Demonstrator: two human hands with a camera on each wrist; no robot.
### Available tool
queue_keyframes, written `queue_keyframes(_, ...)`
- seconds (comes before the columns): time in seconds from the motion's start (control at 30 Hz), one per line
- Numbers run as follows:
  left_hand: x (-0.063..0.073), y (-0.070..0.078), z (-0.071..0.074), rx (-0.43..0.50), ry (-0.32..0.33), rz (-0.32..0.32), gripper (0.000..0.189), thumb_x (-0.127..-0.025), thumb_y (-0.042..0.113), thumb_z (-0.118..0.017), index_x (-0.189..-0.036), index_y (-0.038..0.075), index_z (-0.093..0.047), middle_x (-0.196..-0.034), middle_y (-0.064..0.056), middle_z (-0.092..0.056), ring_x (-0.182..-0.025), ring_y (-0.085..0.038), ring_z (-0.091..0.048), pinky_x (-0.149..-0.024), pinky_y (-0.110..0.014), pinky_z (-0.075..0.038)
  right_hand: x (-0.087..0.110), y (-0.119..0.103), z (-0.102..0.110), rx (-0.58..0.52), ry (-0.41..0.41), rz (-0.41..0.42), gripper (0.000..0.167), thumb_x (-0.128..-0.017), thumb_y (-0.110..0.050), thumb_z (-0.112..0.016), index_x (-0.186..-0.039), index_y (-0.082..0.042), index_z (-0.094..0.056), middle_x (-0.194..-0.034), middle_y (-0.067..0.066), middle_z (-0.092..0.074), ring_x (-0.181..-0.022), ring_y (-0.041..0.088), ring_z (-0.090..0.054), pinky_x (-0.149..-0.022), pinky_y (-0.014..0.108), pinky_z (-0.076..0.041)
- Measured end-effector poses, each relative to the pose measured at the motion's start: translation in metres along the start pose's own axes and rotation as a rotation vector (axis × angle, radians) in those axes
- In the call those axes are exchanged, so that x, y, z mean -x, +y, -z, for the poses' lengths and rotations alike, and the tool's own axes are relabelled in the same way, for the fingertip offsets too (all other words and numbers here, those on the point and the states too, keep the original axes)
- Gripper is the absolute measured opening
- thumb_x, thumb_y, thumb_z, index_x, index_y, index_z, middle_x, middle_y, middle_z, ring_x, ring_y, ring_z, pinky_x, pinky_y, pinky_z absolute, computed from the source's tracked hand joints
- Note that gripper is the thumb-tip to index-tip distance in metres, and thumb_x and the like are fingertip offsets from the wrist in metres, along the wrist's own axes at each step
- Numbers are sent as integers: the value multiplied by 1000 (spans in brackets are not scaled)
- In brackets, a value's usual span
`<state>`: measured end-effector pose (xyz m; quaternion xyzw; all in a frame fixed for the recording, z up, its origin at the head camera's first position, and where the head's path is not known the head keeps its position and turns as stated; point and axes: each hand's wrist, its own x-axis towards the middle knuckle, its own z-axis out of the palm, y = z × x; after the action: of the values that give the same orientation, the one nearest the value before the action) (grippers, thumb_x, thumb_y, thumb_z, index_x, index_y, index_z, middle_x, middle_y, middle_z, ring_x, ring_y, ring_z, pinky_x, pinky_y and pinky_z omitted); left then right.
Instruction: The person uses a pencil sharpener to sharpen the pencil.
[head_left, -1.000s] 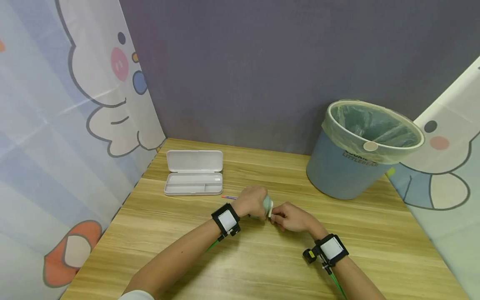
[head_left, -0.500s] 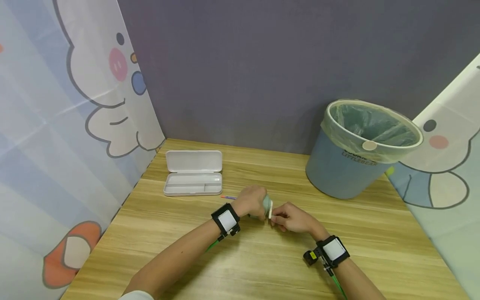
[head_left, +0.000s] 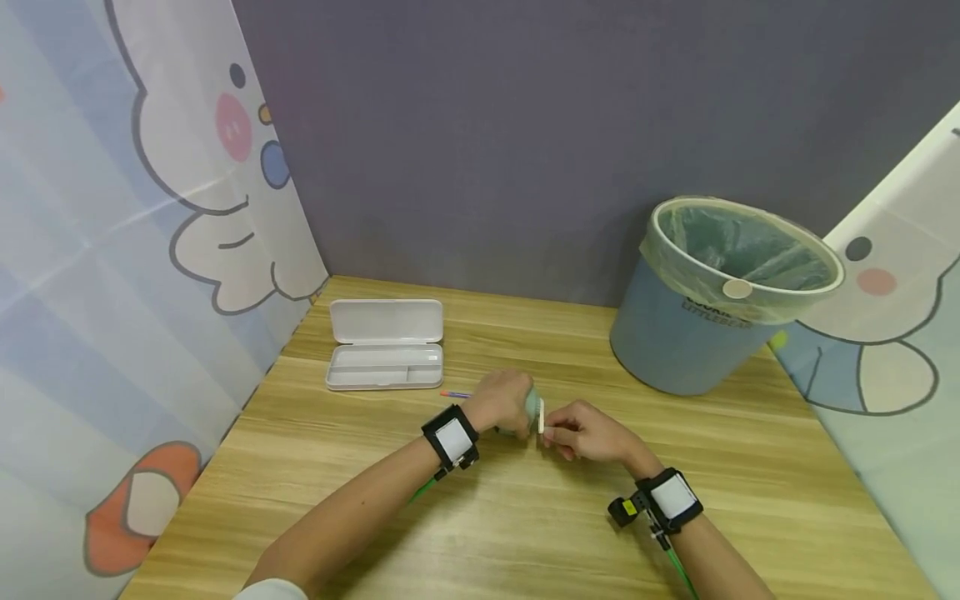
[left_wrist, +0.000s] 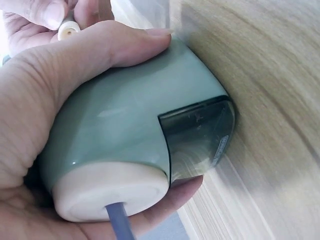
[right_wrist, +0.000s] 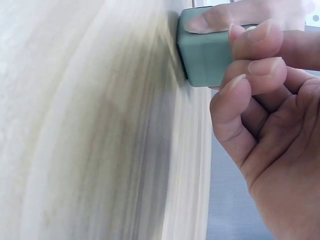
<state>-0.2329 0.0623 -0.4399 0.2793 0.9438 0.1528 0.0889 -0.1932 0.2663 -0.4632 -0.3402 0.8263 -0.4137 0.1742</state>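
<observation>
My left hand (head_left: pixel 501 402) grips a pale green crank pencil sharpener (left_wrist: pixel 107 120) lying on its side on the wooden table. Its cream front (left_wrist: pixel 107 187) shows in the left wrist view, beside a dark see-through shavings drawer (left_wrist: pixel 197 137). A purple-blue pencil (head_left: pixel 455 394) with a reddish end sticks out of the front hole, pointing left. At the other end, my right hand (head_left: pixel 591 435) pinches the knob of the cream crank handle (head_left: pixel 542 414) between thumb and fingers. In the right wrist view, the curled fingers hide most of the crank.
A white pencil case (head_left: pixel 386 367) lies with its lid up at the back left, its divided tray showing. At the back right stands a blue trash bin (head_left: pixel 660 333) with a clear liner. A grey wall (head_left: pixel 480 150) bounds the table's far side.
The right fingers and the crank handle have shifted very slightly. The left hand keeps its grip on the sharpener, and the head view has drifted a little.
</observation>
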Motion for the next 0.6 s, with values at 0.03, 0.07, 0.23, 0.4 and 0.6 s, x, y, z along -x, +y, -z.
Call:
queue_keyframes(0.03,0,0,0,-4,0,-1,43,-58,24,-98,-86,14,-67,-76,4,-61,-66,-14,-57,-55,-26,-47,0,0,0,0,-1,1,29,-107,-19,-53,-90,-6,-73,-59,-8,-55,-50,1,-48,-47,20,-41)
queue_keyframes(0.07,1,0,1,-10,-1,-1,44,-58,24,-98,-87,14,-67,-77,4,-61,-67,-13,-57,-56,-26,-47,0,-1,1,1,-1,3,30,-107,-19,-53,-90,-6,-73,-59,-8,-55,-50,1,-48,-47,20,-41)
queue_keyframes(0.23,2,1,1,-35,-10,2,47,-58,27,-99,-91,14,-68,-78,4,-61,-68,-13,-56,-58,-25,-47,1,-2,2,-5,-7,10,31,-107,-21,-53,-89,-3,-72,-59,-7,-55,-49,1,-45,-48,20,-39)
queue_keyframes(0.4,1,0,1,-30,-8,-6,47,-58,26,-99,-93,14,-69,-78,4,-61,-69,-13,-57,-58,-25,-48,1,-3,2,3,-1,15,32,-107,-20,-53,-88,-2,-71,-59,-6,-55,-49,1,-45,-48,19,-38)
queue_keyframes(0.6,1,1,2,-34,-10,-2,47,-58,25,-99,-92,14,-68,-78,4,-61,-68,-13,-56,-58,-25,-47,1,-6,3,45,17,27,31,-107,-19,-54,-86,-3,-70,-58,-9,-53,-49,1,-45,-49,19,-38)
